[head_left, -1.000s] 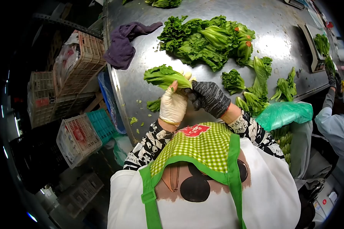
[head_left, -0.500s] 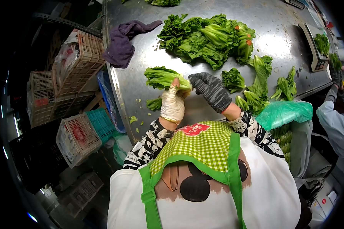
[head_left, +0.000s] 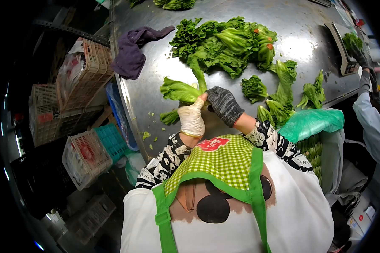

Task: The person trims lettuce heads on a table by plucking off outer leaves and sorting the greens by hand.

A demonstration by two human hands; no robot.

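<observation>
My left hand (head_left: 191,119), in a whitish glove, is closed around the base of a lettuce head (head_left: 178,90) whose leaves point left. A single lettuce leaf (head_left: 199,76) stands away from that head, pointing up toward the pile. My right hand (head_left: 226,105), in a dark grey knitted glove, is closed at the base of this leaf, right beside my left thumb; its fingertips are partly hidden. Below the held head lies a small piece of lettuce (head_left: 169,117) on the metal table (head_left: 150,99).
Beyond my hands lies a large lettuce pile (head_left: 223,46). A purple cloth (head_left: 131,50) rests at the left edge. Loose lettuce (head_left: 284,84) and a green plastic bag (head_left: 312,124) are on the right. A co-worker's gloved hand (head_left: 361,60) touches greens on a scale (head_left: 344,55). Crates (head_left: 86,156) stand left.
One leaf now stands apart from the held lettuce head, with my right hand at its base. My right hand has moved slightly left and down. The co-worker's hand has reached the scale.
</observation>
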